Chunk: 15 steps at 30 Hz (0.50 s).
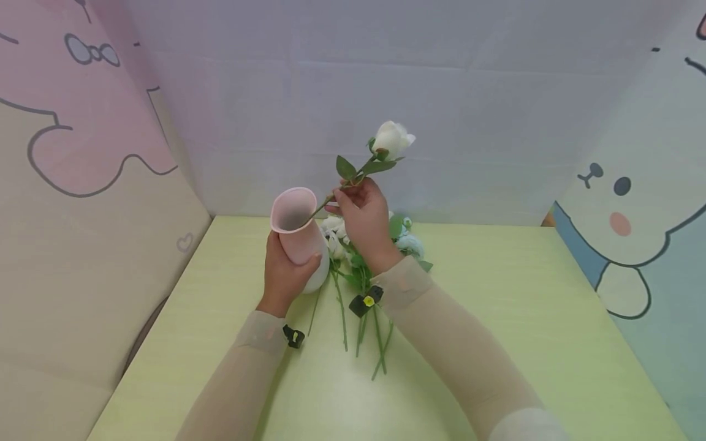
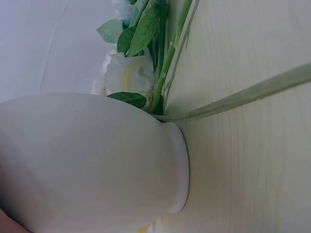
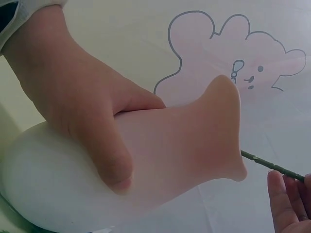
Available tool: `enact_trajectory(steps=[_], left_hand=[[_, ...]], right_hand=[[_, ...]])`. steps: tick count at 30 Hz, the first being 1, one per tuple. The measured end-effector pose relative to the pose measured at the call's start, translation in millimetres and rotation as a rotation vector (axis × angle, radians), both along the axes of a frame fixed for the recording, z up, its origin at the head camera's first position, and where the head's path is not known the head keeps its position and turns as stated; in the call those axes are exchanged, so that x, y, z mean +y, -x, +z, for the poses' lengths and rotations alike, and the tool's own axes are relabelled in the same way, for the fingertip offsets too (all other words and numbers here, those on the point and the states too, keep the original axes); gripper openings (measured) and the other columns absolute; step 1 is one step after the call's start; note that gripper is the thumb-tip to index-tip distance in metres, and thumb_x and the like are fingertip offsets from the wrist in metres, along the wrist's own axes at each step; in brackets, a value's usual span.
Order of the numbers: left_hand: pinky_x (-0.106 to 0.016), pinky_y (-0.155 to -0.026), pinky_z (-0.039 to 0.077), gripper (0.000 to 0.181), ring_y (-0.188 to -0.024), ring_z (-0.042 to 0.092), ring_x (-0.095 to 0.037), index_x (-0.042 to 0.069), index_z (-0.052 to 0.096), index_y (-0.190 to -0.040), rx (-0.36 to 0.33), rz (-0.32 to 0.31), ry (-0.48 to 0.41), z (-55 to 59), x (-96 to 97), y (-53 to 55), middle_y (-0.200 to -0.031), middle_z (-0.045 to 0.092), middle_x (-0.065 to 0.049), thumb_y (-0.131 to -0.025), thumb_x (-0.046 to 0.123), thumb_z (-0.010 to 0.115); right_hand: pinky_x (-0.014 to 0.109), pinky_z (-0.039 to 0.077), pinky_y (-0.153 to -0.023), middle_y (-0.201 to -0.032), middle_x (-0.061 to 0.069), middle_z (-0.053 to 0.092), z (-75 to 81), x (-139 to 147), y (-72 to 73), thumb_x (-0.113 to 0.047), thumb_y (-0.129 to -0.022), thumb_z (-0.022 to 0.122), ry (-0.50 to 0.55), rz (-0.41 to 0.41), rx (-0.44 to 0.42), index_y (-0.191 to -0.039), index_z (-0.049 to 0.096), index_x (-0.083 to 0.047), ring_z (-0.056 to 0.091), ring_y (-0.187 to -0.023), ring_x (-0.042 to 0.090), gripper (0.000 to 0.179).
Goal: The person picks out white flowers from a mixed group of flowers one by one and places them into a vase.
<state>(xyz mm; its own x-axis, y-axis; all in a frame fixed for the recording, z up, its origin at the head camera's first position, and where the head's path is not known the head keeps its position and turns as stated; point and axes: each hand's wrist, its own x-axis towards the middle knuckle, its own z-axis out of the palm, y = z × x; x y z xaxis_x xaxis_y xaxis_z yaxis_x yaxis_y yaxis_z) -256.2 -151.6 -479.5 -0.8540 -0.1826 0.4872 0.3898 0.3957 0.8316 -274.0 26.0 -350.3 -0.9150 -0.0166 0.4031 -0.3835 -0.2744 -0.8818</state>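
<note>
A pink-to-white vase (image 1: 298, 242) stands on the table, its flared mouth facing up toward the head camera. My left hand (image 1: 287, 269) grips it round the neck, the thumb across its front. My right hand (image 1: 365, 217) pinches the stem of a white rose (image 1: 393, 141) just below its leaves. The stem's lower end (image 1: 318, 211) reaches over the rim into the vase mouth, and its tip is hidden inside. In the right wrist view the green stem (image 3: 272, 165) runs from the pinching fingers to behind the vase lip.
Several white and pale blue flowers (image 1: 410, 244) lie on the table (image 1: 496, 306) behind and right of the vase, with their stems (image 1: 377, 340) pointing to the front. One stem (image 2: 243, 94) passes close by the vase base. Cartoon-printed cloth (image 1: 386, 92) walls in the table's back and sides.
</note>
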Motion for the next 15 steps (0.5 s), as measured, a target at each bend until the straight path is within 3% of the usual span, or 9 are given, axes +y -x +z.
enact_trajectory(steps=[15], left_hand=[[-0.053, -0.096, 0.047, 0.097, -0.119, 0.055, -0.024, 0.02, 0.036, -0.154, 0.01, -0.007, -0.008, -3.1, -0.1, 2.4, -0.142, 0.05, -0.003, -0.073, 0.014, 0.09]], right_hand=[[0.038, 0.06, -0.083, -0.108, 0.016, 0.06, -1.3, -5.6, -0.6, 0.003, -0.101, 0.06, -0.053, -0.009, -0.015, -0.123, 0.053, 0.009, 0.068, -0.1, 0.033, 0.024]])
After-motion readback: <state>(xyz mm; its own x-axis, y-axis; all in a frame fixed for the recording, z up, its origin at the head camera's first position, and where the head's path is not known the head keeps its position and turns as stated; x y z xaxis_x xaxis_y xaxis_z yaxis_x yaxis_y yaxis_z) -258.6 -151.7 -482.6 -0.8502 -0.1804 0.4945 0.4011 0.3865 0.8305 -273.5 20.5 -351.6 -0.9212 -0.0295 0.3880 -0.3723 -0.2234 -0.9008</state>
